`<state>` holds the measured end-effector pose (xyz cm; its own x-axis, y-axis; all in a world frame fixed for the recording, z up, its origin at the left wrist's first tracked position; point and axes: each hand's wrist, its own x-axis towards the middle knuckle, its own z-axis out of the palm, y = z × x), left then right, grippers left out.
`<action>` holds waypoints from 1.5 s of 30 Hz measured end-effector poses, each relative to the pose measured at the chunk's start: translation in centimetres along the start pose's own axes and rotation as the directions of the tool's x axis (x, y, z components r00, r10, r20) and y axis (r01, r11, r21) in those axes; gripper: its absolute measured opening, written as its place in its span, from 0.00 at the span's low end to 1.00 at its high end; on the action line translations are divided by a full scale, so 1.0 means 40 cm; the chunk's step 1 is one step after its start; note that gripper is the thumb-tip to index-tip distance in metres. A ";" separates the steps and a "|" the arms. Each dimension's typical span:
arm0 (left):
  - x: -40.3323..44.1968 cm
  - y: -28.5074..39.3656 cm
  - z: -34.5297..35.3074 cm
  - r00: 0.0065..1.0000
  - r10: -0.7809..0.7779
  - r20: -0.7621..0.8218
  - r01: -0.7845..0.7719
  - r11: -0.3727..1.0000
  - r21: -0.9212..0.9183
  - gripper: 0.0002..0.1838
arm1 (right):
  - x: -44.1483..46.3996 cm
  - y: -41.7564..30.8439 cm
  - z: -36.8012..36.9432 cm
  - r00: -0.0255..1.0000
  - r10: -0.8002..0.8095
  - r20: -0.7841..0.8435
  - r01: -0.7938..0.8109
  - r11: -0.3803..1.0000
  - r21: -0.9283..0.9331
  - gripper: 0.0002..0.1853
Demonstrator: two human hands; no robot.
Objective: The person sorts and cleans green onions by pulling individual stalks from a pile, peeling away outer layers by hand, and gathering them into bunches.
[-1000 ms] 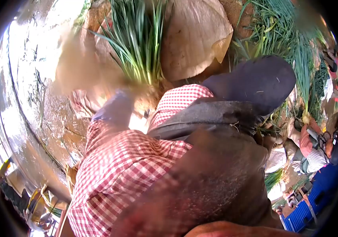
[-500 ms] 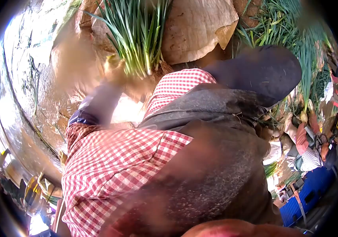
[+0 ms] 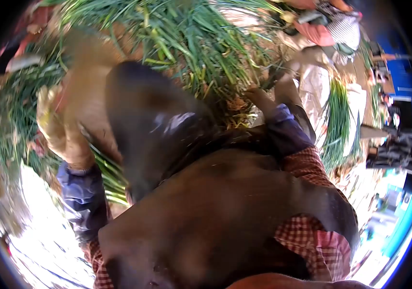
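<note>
My left hand (image 3: pixel 55 123), in a pale yellowish glove, is at the left beside my dark-covered knee. Its fingers look stretched out with nothing visible in them, though a lens smear blurs part of it. Spring onion stalks (image 3: pixel 112 180) lie just beside my left wrist. On the other side, my right hand (image 3: pixel 260 98) reaches down to the root end of a large loose heap of spring onions (image 3: pixel 186 38). Its fingers are small and blurred, so its grip is unclear. My dark apron (image 3: pixel 201 212) covers the middle of the view.
Another person's arm and checked clothing (image 3: pixel 338 29) are at the upper right, close to the heap. A bundle of spring onions (image 3: pixel 338 115) lies on pale sheeting at the right. More green leaves (image 3: pixel 15 111) spread at the far left, where another person's limb (image 3: pixel 25 62) shows.
My view has swung right, from the upright spring onion bundle on brown sheeting to the loose heap. My left hand is now away from that bundle, and my right hand has come into view.
</note>
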<state>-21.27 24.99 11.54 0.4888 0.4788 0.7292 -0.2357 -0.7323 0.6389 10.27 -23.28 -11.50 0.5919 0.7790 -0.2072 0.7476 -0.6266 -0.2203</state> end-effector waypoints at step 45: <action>-0.227 0.093 0.777 -0.163 -0.258 0.952 0.967 0.148 0.206 0.12 | 0.226 -0.018 -0.001 0.768 0.509 0.389 -0.617 0.752 0.233 0.20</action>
<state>-0.46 2.88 -0.32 0.7808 -0.3500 -0.5176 0.6110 0.2545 0.7496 15.10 -15.79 -13.17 0.7177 0.2694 -0.6421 0.1266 -0.9573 -0.2601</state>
